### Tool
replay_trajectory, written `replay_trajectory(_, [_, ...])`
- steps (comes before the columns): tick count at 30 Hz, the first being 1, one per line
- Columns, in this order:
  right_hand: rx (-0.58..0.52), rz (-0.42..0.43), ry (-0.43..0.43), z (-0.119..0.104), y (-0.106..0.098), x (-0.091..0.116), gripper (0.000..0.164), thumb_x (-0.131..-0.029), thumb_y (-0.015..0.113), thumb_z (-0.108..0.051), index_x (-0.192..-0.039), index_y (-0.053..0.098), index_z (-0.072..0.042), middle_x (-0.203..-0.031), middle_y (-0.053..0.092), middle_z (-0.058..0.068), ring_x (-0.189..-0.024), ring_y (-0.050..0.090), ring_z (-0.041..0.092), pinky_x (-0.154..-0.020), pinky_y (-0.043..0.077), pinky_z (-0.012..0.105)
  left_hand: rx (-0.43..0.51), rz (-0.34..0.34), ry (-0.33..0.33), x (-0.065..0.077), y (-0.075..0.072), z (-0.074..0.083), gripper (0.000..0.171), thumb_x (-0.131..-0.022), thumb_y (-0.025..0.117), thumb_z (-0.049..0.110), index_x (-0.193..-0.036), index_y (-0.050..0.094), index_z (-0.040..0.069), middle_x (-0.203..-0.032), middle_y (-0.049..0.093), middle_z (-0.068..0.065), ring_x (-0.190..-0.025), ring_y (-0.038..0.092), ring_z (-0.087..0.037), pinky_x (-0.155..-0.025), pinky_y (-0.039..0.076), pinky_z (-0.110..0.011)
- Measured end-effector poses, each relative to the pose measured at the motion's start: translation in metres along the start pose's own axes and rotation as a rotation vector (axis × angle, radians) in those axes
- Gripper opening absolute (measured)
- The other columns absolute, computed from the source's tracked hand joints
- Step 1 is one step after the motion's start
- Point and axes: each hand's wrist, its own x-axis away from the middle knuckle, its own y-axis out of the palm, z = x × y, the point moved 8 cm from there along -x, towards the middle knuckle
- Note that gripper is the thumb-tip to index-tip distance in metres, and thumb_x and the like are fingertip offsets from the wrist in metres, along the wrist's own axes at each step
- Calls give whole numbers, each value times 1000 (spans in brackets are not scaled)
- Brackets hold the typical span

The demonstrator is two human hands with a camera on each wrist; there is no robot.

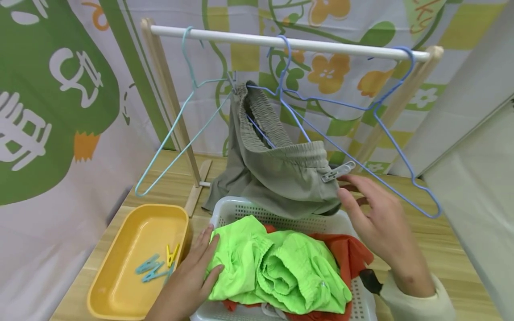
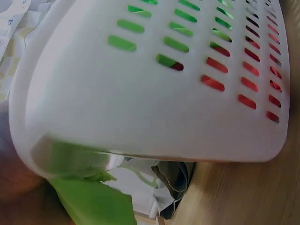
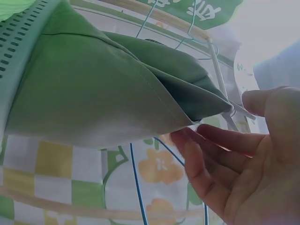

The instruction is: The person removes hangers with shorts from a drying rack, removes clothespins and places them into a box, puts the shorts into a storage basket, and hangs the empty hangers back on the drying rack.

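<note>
Grey-green shorts (image 1: 281,178) with a gathered elastic waistband hang from the middle blue hanger (image 1: 295,117). One grey clothespin (image 1: 338,172) clips the waistband's near right corner; another is at its far left corner. My right hand (image 1: 385,223) is beside the near clothespin, fingers loosely bent and thumb apart. In the right wrist view its fingertips are at the shorts' (image 3: 103,89) edge, and nothing is pinched. My left hand (image 1: 192,272) rests on the left rim of the white basket (image 1: 218,207), its fingers lying against a bright green garment (image 1: 237,263).
An orange-red garment (image 1: 349,249) lies under the green one in the basket. Left of it, a yellow tray (image 1: 124,249) holds several clothespins (image 1: 151,269). A teal hanger (image 1: 160,145) and another blue hanger (image 1: 395,138) hang from the white rail (image 1: 241,38) of a wooden stand.
</note>
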Motion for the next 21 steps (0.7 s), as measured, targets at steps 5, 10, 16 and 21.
replay_trajectory(5, [28, -25, 25, 3, 7, -6, 25, -102, 63, -7, -125, 68, 2, -117, 72, 9, -93, 71, 24, -76, 49, 9, -31, -6, -8, 0, 3, 2, 65, -104, 65, 27, -157, 38, 2, -169, 17, -10, -153, 19, -32, -115, 31, -52])
replay_trajectory(10, [72, -42, 8, 2, 11, -10, 20, -103, 62, -8, -118, 70, 2, -109, 73, 10, -90, 71, 23, -68, 54, 16, -71, 38, 18, 0, 2, 7, 62, -102, 67, 24, -155, 43, 0, -168, 21, -12, -153, 21, -31, -115, 33, -52])
replay_trajectory(16, [114, -36, -57, -5, 16, -16, 14, -103, 61, -9, -90, 64, -9, -88, 68, 2, -75, 65, 17, -58, 56, 37, -79, 48, 8, -1, 3, 7, 61, -102, 67, 23, -153, 45, -2, -168, 22, -12, -154, 19, -29, -115, 33, -52])
replay_trajectory(21, [132, 42, -59, -4, 14, -17, 29, -103, 59, -4, -77, 49, -12, -68, 42, -4, -59, 42, 14, -51, 35, 26, -34, 32, -34, -1, 7, 4, 61, -103, 65, 24, -153, 43, -3, -169, 19, -10, -155, 16, -27, -116, 31, -51])
